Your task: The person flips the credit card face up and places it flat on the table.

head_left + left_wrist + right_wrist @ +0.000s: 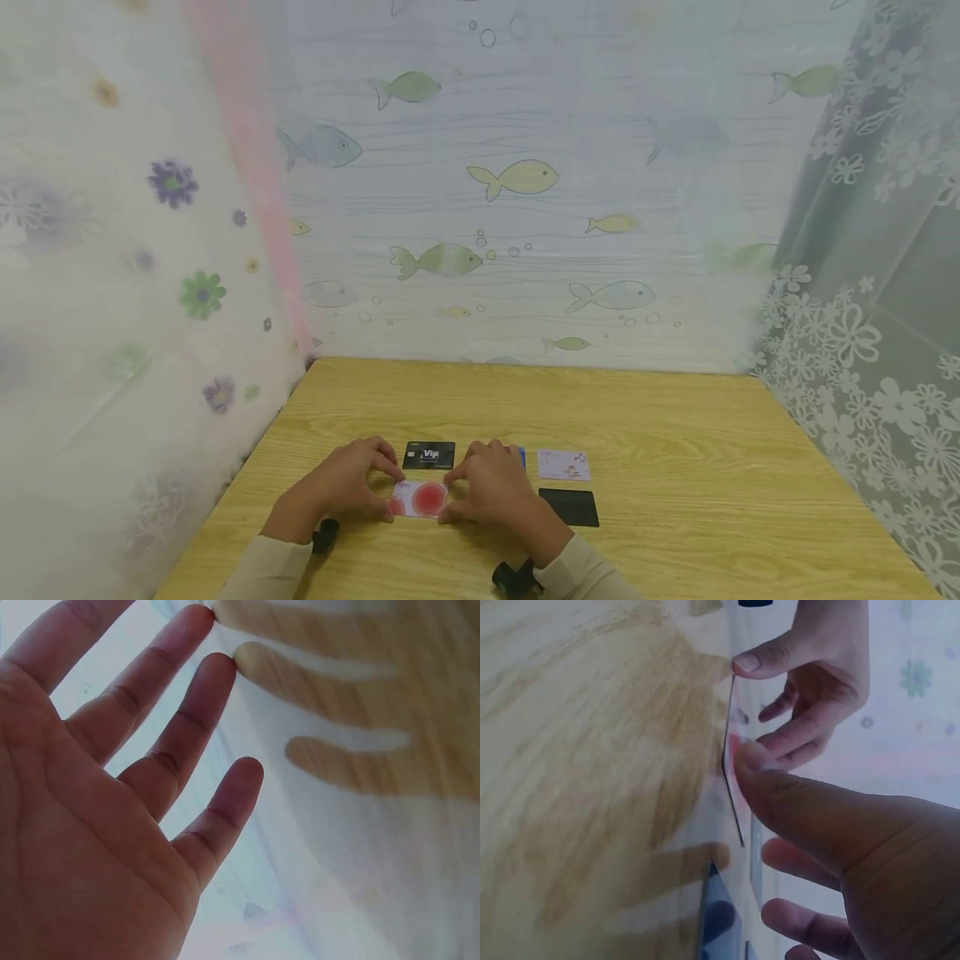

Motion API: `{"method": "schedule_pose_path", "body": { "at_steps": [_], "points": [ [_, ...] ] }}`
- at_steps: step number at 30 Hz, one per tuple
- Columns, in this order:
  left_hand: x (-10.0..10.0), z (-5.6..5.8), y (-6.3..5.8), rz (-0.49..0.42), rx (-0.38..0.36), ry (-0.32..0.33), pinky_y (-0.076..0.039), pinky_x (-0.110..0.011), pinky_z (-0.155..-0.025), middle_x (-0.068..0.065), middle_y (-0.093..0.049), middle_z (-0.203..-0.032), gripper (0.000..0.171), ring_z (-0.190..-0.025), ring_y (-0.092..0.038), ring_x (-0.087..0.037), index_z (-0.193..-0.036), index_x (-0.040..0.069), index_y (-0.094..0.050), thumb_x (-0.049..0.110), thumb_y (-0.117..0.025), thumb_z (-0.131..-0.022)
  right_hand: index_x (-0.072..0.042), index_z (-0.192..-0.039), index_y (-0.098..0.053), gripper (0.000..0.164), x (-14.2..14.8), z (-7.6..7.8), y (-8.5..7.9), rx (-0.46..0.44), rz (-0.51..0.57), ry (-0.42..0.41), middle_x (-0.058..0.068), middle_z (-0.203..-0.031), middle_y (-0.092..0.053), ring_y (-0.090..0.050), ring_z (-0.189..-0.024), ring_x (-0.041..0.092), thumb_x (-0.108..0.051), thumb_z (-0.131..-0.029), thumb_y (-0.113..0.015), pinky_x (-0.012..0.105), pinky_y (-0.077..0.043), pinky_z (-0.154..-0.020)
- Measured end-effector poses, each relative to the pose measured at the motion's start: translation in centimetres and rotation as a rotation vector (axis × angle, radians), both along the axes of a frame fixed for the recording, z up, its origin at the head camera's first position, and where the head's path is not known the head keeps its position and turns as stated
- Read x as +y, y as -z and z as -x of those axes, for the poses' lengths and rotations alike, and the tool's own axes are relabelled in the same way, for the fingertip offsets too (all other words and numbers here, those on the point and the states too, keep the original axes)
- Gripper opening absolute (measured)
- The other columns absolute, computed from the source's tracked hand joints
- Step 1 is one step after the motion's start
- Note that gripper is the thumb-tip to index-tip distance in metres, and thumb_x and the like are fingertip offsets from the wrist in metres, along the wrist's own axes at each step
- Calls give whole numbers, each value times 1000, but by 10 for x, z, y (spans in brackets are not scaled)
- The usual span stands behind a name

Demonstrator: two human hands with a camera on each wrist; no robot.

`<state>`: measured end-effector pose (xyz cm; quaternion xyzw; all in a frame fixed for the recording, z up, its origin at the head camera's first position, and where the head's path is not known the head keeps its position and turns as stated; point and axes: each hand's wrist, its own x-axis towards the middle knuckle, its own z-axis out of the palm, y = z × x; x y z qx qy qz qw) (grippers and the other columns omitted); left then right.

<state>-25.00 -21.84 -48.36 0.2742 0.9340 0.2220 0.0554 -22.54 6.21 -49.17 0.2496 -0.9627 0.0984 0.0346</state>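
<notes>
Beige sleeves point(266, 568) foremost; left hand point(347, 485) and right hand point(497, 487) pinch opposite ends of white-and-red card point(420, 498), set between them at wooden table point(720, 483). Dark card point(570, 507) just right of right hand; farther off, black "Vip" card point(429, 455) beyond gap between hands, blue card point(522, 458) part-hidden behind right hand, pale pink card point(562, 465) to its right.

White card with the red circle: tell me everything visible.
The white card with the red circle is a thin rectangle, seemingly plastic, with part of a second red circle at lower left and unreadable print at upper left. It looks nearly flat, long side crosswise, nearer the wearer than the black Vip card. Left hand and right hand hold its opposite ends; whether it touches the table is unclear.
</notes>
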Motion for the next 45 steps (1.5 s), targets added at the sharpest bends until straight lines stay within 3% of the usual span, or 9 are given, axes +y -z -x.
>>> {"method": "schedule_pose_path", "body": {
  "at_steps": [4, 10, 19, 28, 34, 45],
  "points": [
    [6, 2, -2, 17, 31, 15, -52, -50, -97, 11, -61, -117, 49, -110, -59, -18, -107, 33, -80, 54, -95, -65, -49, -116, -76, 53, 7, 0, -4, 10, 10, -3, -10, -108, -64, -54, -95, 17, -78, -72, -76, 49, -45, -82],
    [25, 8, -6, 31, 89, 51, -55, -42, -92, 12, -63, -115, 46, -105, -63, -15, -111, 28, -81, 44, -94, -70, -45, -118, -77, 52, 23, 0, -15, 7, 67, -2, -8, -115, -66, -59, -101, 20, -73, -74, -79, 52, -47, -85],
    [59, 7, -11, 5, 104, 115, -55, -34, -83, 11, -64, -111, 35, -98, -64, -16, -110, 24, -81, 40, -90, -79, -37, -116, -80, 48, 49, -2, -18, -20, 149, -22, -7, -115, -68, -61, -105, 24, -65, -77, -82, 58, -48, -88],
    [96, 4, -17, 56, 102, 145, -55, -33, -84, 13, -65, -108, 47, -97, -65, -12, -108, 27, -82, 55, -91, -72, -38, -106, -81, 44, 81, -6, -16, -29, 114, 9, -7, -113, -69, -63, -105, 23, -65, -72, -85, 56, -49, -86],
    [114, 6, -8, 121, 121, 168, -55, -30, -84, 15, -65, -104, 51, -95, -63, -8, -103, 28, -83, 62, -91, -66, -34, -101, -82, 43, 98, -7, -8, -49, 126, 22, -9, -107, -69, -62, -97, 18, -64, -71, -87, 51, -48, -82],
    [130, 4, -4, 184, 94, 134, -48, -44, -94, 14, -67, -102, 42, -98, -62, -10, -92, 30, -82, 58, -94, -64, -28, -95, -82, 45, 106, -7, -1, -61, 146, -5, -11, -98, -70, -60, -86, 14, -60, -65, -92, 43, -43, -77]
  ]
}}
